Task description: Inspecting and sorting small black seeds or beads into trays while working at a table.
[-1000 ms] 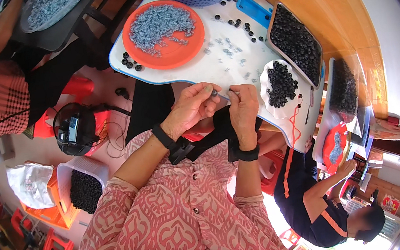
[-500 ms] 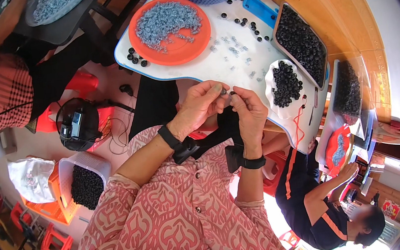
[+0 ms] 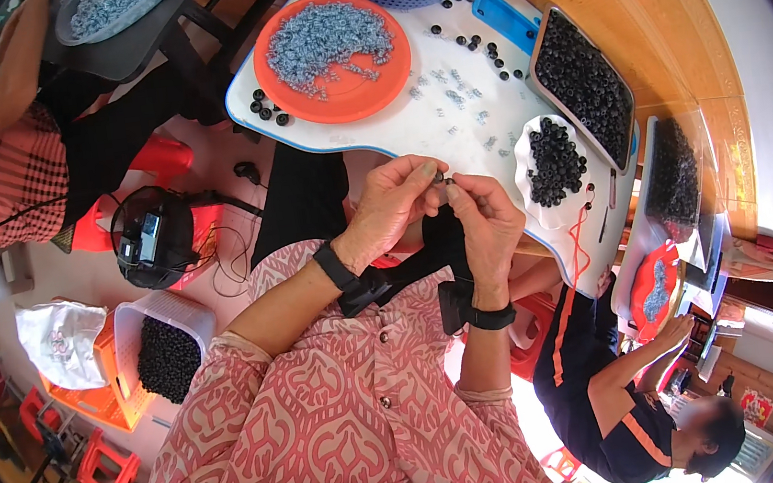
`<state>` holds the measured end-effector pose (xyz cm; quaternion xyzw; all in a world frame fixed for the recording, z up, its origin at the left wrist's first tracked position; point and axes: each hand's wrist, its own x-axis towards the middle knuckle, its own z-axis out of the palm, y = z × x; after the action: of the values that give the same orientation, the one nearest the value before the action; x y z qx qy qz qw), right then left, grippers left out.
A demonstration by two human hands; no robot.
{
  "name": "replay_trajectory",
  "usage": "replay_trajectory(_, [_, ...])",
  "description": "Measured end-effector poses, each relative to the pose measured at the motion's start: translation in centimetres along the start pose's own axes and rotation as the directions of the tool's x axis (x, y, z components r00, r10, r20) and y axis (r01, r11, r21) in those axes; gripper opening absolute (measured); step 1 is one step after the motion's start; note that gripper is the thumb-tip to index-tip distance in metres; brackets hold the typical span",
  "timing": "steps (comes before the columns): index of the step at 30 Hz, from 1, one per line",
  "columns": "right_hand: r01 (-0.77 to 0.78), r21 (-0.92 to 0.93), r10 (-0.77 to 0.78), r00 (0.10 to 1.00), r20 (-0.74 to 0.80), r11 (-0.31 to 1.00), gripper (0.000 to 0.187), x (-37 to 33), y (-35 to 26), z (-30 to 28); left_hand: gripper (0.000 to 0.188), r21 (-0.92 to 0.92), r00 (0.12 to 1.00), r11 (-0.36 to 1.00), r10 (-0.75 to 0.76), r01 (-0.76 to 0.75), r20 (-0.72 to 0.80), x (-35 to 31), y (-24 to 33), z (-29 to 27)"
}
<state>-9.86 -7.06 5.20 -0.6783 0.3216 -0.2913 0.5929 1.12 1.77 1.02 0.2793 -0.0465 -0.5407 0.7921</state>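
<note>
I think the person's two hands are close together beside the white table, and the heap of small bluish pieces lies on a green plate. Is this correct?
Not quite: the head view shows the small bluish pieces heaped on an orange-red plate, not a green one. The left hand and right hand are indeed close together beside the white table.

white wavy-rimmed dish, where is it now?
Head view, right of centre: the white wavy-rimmed dish sits on the white table, up and right of the right hand, lower left of the rectangular black-filled tray.
</note>
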Motion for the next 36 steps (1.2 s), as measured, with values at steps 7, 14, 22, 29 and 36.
replay_trajectory(7, [0.062,-0.036,-0.062,0.998,-0.012,0.997,0.013,0.3,0.3,0.3,0.023,0.066,0.999,0.998,0.024,-0.023,-0.022,0.1,-0.3,0.0])
replay_trajectory(14, [0.075,-0.079,-0.076,0.997,-0.011,0.994,0.012,0.4,0.3,0.3,0.022,0.139,0.998,0.989,0.060,-0.056,-0.023,0.1,-0.4,0.1])
replay_trajectory(22, [0.102,-0.124,-0.101,0.995,0.011,0.987,0.011,0.4,0.2,0.3,0.021,0.199,0.996,0.977,0.083,-0.075,-0.034,0.0,-0.3,0.0])
replay_trajectory(29, [0.170,-0.282,-0.166,0.985,0.038,0.944,0.012,0.4,-0.6,0.7,0.021,0.269,0.992,0.956,0.124,-0.119,-0.004,-0.1,-0.2,0.1])
replay_trajectory(36, [0.101,-0.237,-0.116,0.992,-0.052,0.966,0.016,0.1,-0.3,1.2,0.021,0.239,0.992,0.963,0.126,-0.123,0.006,-0.3,0.2,0.6])
